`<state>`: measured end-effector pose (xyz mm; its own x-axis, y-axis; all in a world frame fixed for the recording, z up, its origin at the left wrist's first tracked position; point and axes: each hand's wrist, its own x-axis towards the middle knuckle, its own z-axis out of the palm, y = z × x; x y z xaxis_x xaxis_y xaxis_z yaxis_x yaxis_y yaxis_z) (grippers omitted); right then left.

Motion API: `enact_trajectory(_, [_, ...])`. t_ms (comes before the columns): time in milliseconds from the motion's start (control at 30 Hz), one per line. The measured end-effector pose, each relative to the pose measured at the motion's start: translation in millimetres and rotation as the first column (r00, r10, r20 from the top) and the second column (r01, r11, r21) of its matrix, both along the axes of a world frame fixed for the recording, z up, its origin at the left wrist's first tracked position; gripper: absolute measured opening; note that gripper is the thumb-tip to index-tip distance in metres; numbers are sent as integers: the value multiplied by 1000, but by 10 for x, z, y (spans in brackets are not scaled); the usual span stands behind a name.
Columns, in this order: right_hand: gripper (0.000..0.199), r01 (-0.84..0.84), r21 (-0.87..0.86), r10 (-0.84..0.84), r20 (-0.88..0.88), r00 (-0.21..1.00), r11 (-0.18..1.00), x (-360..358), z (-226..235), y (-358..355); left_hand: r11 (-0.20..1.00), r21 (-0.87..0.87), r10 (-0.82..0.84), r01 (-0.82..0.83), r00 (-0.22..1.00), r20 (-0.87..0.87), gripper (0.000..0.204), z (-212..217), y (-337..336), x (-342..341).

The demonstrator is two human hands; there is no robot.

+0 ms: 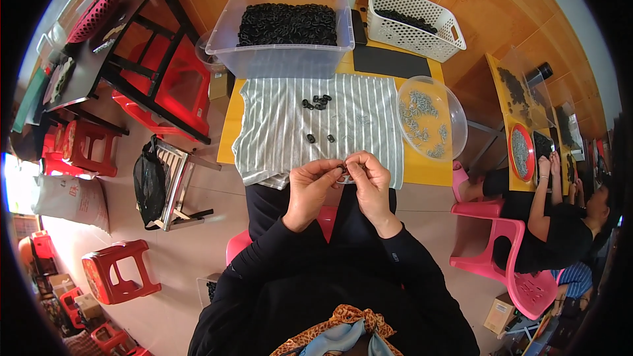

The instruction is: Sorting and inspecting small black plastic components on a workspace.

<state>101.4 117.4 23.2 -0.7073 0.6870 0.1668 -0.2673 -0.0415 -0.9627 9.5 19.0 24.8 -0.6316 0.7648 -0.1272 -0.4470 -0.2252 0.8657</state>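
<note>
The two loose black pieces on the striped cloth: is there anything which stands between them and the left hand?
Nothing visible does. Only striped cloth shows between the left hand and the two loose black pieces; the small black cluster lies beyond them.

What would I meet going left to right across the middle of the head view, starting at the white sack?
White sack, black bag, left hand, right hand, round clear tray, red tray.

The person wears a black long-sleeved top, dark trousers and a leopard-print, pale-blue scarf.
</note>
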Motion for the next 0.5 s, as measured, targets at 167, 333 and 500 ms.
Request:
enact_trajectory(167, [5,29,-48,-29,-14,999,998,-8,6,-42,1000,8,3,-3,1000,20,17,-3,-20,16])
enact_trajectory(333, [4,31,16,-31,-7,999,999,-1,20,-62,999,-18,29,-29,1000,4,16,12,-20,41])
enact_trajectory(500, [4,59,121,-60,0,998,991,-8,10,-109,996,-1,85,-85,996,15,14,-8,-21,113])
